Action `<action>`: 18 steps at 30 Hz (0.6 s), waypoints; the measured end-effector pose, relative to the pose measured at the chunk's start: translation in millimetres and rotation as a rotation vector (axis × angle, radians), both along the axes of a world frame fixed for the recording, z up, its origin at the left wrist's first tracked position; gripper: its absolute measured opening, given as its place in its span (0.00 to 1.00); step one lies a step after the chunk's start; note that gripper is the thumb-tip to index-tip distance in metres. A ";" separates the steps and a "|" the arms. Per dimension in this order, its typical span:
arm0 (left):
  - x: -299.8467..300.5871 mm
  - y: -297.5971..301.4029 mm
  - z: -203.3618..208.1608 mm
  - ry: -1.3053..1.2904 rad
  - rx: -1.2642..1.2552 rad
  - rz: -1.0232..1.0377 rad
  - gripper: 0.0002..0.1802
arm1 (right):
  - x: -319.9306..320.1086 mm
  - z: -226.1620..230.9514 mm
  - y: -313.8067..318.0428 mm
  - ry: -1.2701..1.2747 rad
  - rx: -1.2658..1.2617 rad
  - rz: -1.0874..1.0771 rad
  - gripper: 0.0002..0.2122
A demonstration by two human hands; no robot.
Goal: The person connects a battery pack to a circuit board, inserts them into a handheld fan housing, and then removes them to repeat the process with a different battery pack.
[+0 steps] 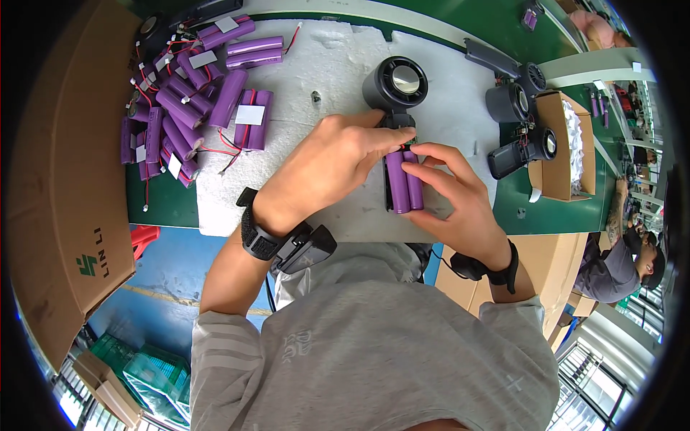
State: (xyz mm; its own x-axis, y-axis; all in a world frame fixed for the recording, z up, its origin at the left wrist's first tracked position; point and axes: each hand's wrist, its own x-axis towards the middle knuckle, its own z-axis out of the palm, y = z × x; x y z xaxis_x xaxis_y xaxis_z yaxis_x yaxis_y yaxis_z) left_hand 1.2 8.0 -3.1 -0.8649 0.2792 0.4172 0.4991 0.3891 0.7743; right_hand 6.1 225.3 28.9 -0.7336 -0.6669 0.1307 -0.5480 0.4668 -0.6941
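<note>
Left hand [334, 161] grips the fan [395, 84]; right hand [463, 205] holds 2 batteries [404, 188], apparently being seated; next calls for careful pressing.

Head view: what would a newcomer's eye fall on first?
Probably the heap of purple cells at upper left, partly on the white foam, with thin leads straggling out. Next, near the centre, the black fan, a purple pair along its handle, with the left hand at its neck and the right hand on the pair. Then the open carton at right, beside more black fans.
</note>
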 end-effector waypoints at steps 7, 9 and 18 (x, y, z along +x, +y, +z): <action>1.3 2.4 4.4 -0.104 -0.002 0.014 0.17 | 1.0 -12.7 3.7 0.106 -0.061 -0.004 0.20; 0.8 2.1 3.4 -0.126 -0.005 0.016 0.17 | 0.4 -10.9 2.6 0.137 -0.064 0.014 0.19; -2.8 2.3 2.8 -0.149 0.065 0.019 0.13 | -14.0 -13.9 3.4 0.052 -0.094 0.094 0.16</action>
